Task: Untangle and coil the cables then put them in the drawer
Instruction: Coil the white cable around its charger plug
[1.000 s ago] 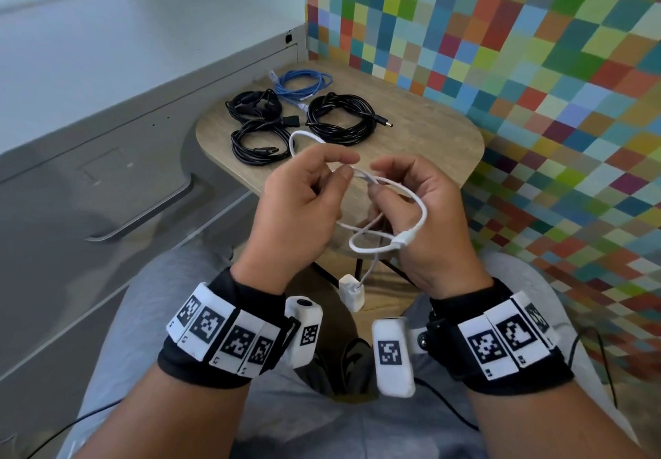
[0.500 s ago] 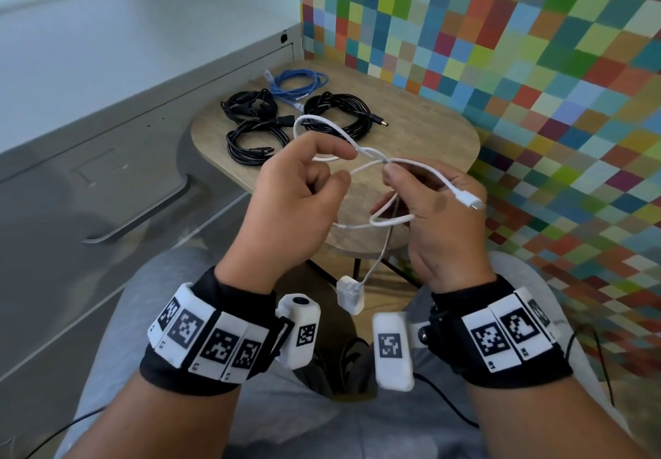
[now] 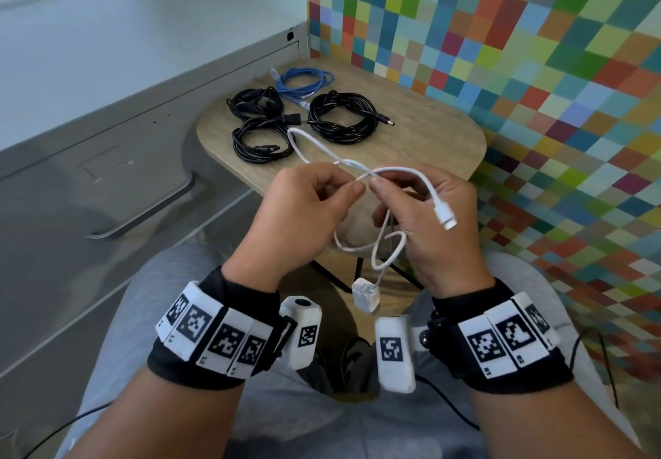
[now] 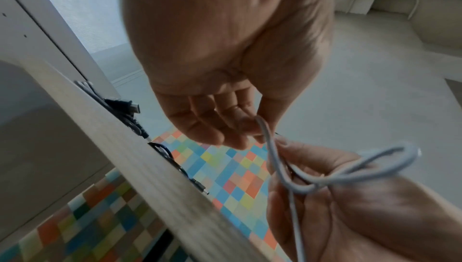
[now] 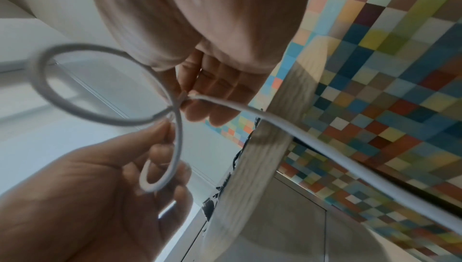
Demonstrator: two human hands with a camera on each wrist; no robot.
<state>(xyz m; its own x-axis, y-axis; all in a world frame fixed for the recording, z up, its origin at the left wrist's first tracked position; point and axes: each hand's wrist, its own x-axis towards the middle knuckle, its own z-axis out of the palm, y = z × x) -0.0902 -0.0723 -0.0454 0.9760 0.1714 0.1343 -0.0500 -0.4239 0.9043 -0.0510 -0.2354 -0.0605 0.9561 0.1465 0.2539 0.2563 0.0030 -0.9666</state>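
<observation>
Both hands pinch a looped white cable (image 3: 390,172) over the person's lap, just in front of the round wooden table (image 3: 429,136).

Left hand (image 3: 304,215) and right hand (image 3: 432,222) grip it where the strands cross. Three black coils (image 3: 339,117) and a blue one (image 3: 304,81) lie on the table beside the closed grey drawer (image 3: 107,186); no writing is readable.

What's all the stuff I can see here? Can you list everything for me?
white cable: one, white, held in the air between both hands, loops still loose
white plug block: one, white, dangling at the cable's lower end
black cable coils: three, black, on the table
blue cable coil: one, blue, at the table's far edge
table: one, light wood, rounded
drawer cabinet: one, grey, closed, on the left
wall: multicoloured squares
left hand: pinches the white cable
right hand: pinches the white cable
</observation>
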